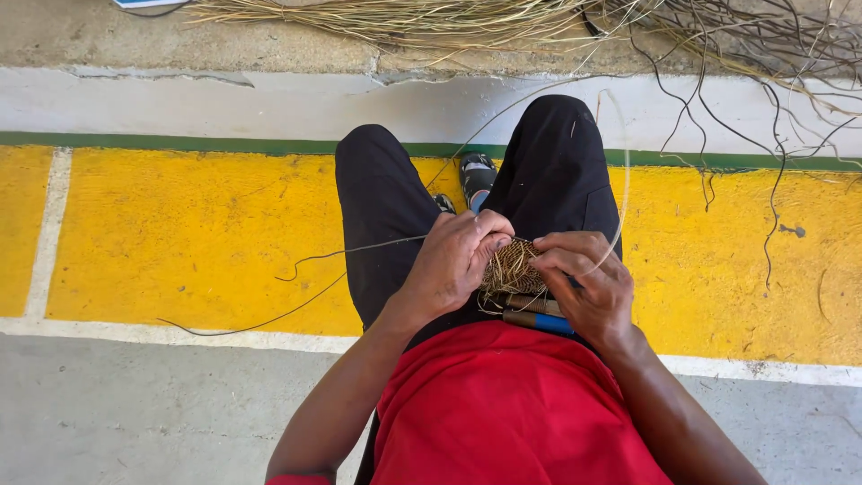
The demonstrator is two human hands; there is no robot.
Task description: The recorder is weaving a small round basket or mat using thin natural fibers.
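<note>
Small round tan woven-fibre piece (512, 267) pinched between left hand (453, 263) and right hand (588, 283), over black-trousered lap; loose thin fibre strands (359, 250) trailing across yellow painted floor (180, 233).

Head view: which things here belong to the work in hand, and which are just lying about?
In use:
- woven piece, held by left hand and right hand
- thin strand running out from it
- blue-handled tool on the lap

Lying about:
- fibre pile on the ledge
- dark twigs at upper right
</note>
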